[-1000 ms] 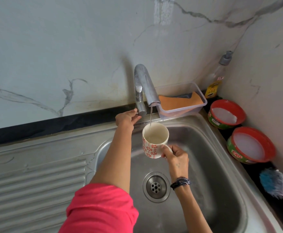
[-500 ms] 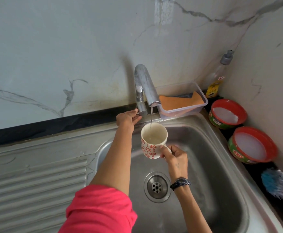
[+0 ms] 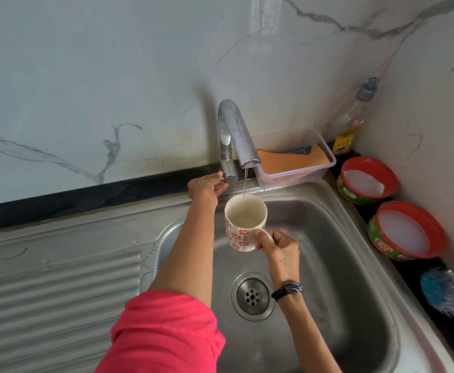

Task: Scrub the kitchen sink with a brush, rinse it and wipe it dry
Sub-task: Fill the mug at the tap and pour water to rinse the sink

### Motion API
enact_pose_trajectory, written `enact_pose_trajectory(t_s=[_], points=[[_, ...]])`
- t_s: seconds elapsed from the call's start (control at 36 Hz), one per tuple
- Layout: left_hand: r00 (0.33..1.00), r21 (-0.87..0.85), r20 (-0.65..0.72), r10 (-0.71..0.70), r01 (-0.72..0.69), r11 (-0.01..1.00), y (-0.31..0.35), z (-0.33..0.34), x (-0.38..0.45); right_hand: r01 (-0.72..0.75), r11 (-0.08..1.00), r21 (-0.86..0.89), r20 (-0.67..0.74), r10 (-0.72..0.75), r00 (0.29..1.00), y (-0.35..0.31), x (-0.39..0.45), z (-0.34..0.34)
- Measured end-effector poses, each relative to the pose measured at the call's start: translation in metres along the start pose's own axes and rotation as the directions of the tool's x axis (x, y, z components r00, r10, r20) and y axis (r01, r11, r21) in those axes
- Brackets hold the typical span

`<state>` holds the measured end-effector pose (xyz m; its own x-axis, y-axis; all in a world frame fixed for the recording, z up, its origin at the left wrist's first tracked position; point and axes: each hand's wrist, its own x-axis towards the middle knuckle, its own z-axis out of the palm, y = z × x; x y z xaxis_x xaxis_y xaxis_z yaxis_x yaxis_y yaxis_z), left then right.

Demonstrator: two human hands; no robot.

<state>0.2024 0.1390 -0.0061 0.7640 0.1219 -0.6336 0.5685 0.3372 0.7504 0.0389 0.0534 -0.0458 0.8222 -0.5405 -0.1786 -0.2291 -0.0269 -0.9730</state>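
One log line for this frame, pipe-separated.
phase: filling mug at tap | left hand: on tap base | right hand: holds mug handle | water: thin stream | sink: brush untouched

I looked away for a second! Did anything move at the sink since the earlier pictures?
Almost nothing. The white mug with red flowers stays under the thin stream from the steel tap, gripped by its handle in the right hand; whether its water has risen is unclear. The left hand still touches the tap's base. The round drain and blue-grey brush stayed put.
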Motion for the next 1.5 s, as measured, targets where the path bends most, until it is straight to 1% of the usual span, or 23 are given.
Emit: enact_pose_trajectory(t_s=[0.11, 0.42, 0.64, 0.92, 1.11, 1.5], points=[[1.0, -0.008, -0.017, 0.011, -0.012, 1.0, -0.001, 0.0, -0.001, -0.007, 1.0, 0.004, 0.006, 0.007, 1.0, 0.0, 0.0, 0.0], [1.0, -0.018, -0.006, 0.025, -0.025, 1.0, -0.002, 0.0, -0.003, -0.002, 1.0, -0.007, 0.002, 0.002, 1.0, 0.0, 0.001, 0.001], [1.0, -0.003, -0.012, 0.019, -0.019, 1.0, -0.002, 0.001, -0.002, -0.03, 0.999, 0.024, 0.025, 0.029, 0.999, 0.001, 0.0, 0.002], [0.999, 0.009, 0.002, 0.04, -0.04, 0.999, -0.006, -0.001, 0.001, -0.019, 1.0, 0.022, 0.026, 0.018, 0.999, 0.008, 0.003, 0.003], [0.999, 0.011, -0.018, 0.043, -0.043, 0.999, -0.006, 0.0, 0.002, -0.031, 0.999, 0.031, 0.026, 0.03, 0.999, 0.011, 0.001, 0.004], [1.0, 0.014, -0.008, 0.028, -0.027, 1.0, -0.004, 0.0, 0.002, -0.013, 1.0, 0.009, 0.019, 0.012, 1.0, 0.011, 0.001, 0.002]])
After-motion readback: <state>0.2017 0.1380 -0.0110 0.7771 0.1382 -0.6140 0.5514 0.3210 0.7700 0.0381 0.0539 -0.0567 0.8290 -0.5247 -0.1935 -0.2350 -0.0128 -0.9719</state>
